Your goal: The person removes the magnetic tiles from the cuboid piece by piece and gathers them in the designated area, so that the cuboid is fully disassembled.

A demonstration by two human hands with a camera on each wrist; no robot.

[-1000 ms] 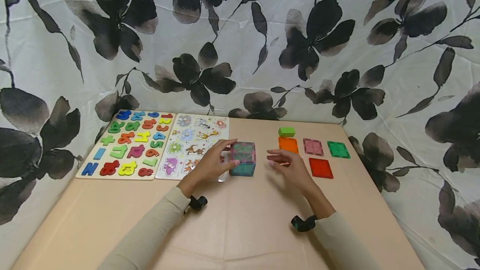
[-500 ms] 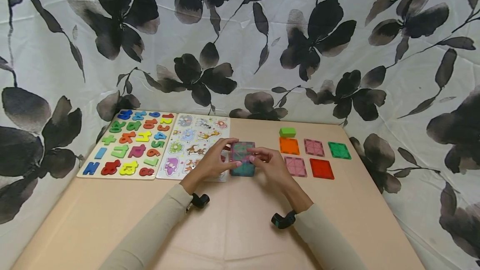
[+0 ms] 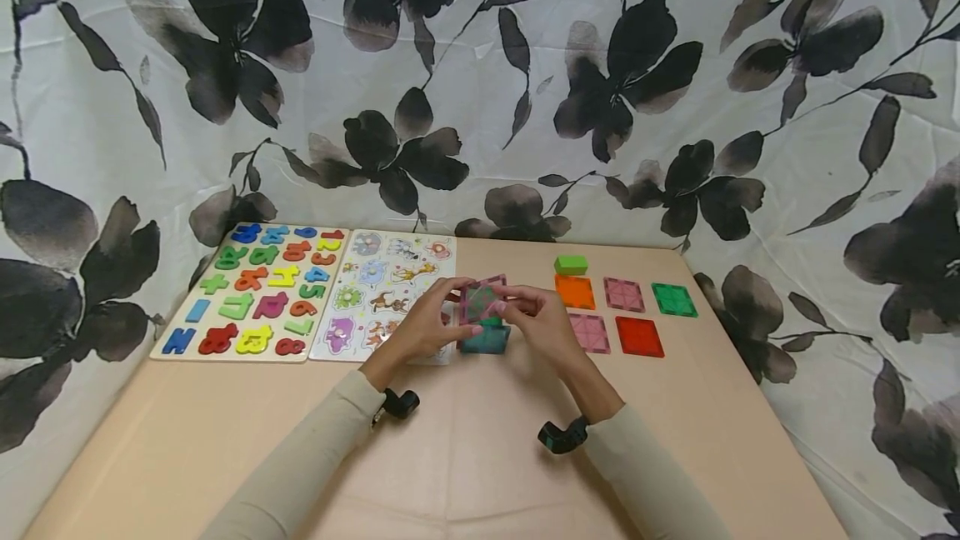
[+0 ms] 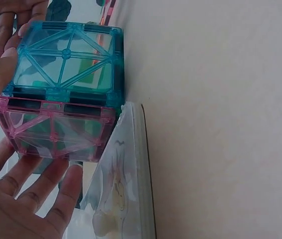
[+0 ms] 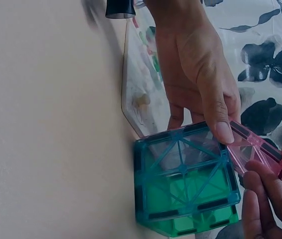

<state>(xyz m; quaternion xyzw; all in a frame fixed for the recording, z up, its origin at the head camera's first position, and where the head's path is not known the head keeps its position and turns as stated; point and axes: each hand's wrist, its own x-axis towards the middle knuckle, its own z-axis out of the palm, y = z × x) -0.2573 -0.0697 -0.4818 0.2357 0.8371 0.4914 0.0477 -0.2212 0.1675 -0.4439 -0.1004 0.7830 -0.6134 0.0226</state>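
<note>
Transparent magnetic tiles form a small box (image 3: 483,342) in front of me, with a teal tile (image 4: 64,64) at the front. A pink tile (image 4: 56,132) makes its left side and a green tile (image 5: 201,224) its right side. My left hand (image 3: 420,327) holds the box from the left, its thumb by the top corner of the teal tile and its fingers at the pink side. Another pink tile (image 5: 255,144) stands tilted up at the box's top. My right hand (image 3: 543,332) pinches that tile; the back of the box is hidden.
Orange (image 3: 575,292), red (image 3: 640,337) and green (image 3: 673,300) tiles lie flat at the right with two pink ones, near a light green block (image 3: 571,265). Left are a letter puzzle board (image 3: 251,290) and an animal picture board (image 3: 375,282). A floral cloth hangs behind the table.
My right hand has moved left from beside the loose tiles to the box. The pink top tile, flat before, is now tilted up in its fingers. The left hand has stayed at the box.
</note>
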